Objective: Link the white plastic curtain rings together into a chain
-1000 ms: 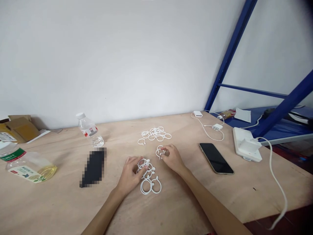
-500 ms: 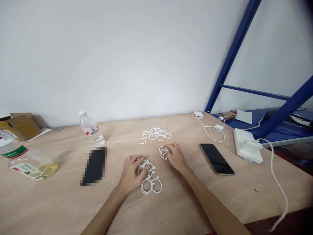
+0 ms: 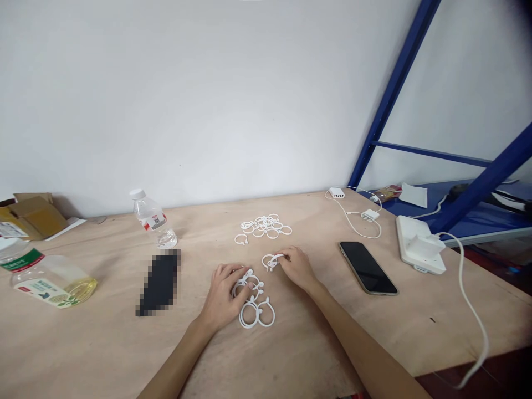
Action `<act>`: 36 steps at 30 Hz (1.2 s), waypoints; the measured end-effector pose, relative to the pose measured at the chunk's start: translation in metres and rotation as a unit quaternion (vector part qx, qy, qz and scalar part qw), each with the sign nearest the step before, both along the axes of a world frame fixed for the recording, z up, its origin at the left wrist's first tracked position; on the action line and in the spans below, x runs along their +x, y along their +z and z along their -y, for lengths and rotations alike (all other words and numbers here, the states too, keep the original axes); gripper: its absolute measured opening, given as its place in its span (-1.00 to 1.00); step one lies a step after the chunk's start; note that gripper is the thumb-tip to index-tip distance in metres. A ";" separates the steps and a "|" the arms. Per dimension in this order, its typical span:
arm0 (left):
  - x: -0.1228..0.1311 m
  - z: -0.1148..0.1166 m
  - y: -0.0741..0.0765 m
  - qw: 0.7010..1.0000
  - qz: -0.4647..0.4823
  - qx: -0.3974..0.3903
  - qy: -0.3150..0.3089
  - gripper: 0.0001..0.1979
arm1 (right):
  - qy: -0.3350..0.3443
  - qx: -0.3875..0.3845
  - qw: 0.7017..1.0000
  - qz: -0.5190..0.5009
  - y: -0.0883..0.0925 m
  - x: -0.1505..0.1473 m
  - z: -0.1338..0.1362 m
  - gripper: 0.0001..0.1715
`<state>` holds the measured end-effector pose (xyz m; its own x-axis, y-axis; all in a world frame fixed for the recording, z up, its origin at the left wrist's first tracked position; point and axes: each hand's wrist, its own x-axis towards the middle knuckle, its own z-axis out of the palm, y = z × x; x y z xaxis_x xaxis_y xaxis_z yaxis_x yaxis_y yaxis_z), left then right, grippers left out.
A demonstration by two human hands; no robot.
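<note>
My left hand (image 3: 225, 293) rests over a near cluster of white plastic rings (image 3: 266, 313) with small tabs, its thumb and fingers curved around some of them on the table. Part of that cluster is hidden under the hand. To its right, my right hand (image 3: 297, 267) is closed in a pinch on a white plastic ring (image 3: 277, 256); one or two more rings hang or lie against it at the left, and I cannot tell if they are linked. A larger pile of the same rings (image 3: 266, 224) lies farther back, with one ring (image 3: 241, 239) apart at its left.
The wooden table (image 3: 303, 343) meets a white wall. On the left stand a water bottle (image 3: 154, 219), an oil bottle (image 3: 45, 280), a cardboard box (image 3: 35, 216) and a blurred dark object (image 3: 160, 282). On the right are a phone (image 3: 368, 267), a power strip (image 3: 419, 244) and chargers (image 3: 337, 192).
My right hand has turned slightly and shifted the rings at its fingertips to the left and down. My left hand stays on the near cluster. The view has moved slightly.
</note>
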<state>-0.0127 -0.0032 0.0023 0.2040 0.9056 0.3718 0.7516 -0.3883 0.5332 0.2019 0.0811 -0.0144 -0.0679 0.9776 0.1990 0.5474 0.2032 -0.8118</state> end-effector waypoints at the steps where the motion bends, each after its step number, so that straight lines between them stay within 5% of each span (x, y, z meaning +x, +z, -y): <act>1: 0.000 0.000 0.000 1.000 0.000 -0.003 0.001 -0.68 | -0.001 -0.004 0.999 -0.039 0.000 0.001 -0.002 -0.78; 7: 0.000 0.000 0.000 1.000 0.006 -0.003 -0.004 -0.69 | -0.057 -0.015 0.982 -0.177 0.011 0.005 -0.006 -0.61; 11: 0.000 0.001 0.001 1.000 0.006 -0.002 0.001 -0.70 | -0.076 -0.028 0.927 -0.367 0.022 0.004 -0.003 -0.59; 15: 0.000 0.000 0.000 1.000 0.006 -0.001 0.001 -0.70 | -0.082 -0.016 0.901 -0.425 0.027 0.001 0.001 -0.56; 22: 0.001 0.000 -0.001 1.000 0.013 0.006 0.002 -0.70 | -0.085 0.006 0.938 -0.335 0.013 -0.002 -0.002 -0.50; 27: 0.001 0.000 -0.001 1.000 0.013 0.003 0.000 -0.71 | -0.037 0.062 0.988 -0.140 0.000 -0.001 -0.005 -0.68; 33: 0.000 0.000 -0.001 1.000 0.013 0.007 0.000 -0.72 | -0.068 0.122 0.990 -0.011 0.002 0.002 -0.001 -0.74; 36: 0.001 0.000 -0.001 1.000 0.010 0.005 0.000 -0.72 | -0.042 0.089 0.994 0.050 0.008 0.000 0.006 -0.83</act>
<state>-0.0121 -0.0031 0.0017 0.1975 0.9017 0.3845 0.7409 -0.3942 0.5438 0.2022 0.0749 -0.0063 -0.0151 0.9303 0.3666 0.6449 0.2893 -0.7074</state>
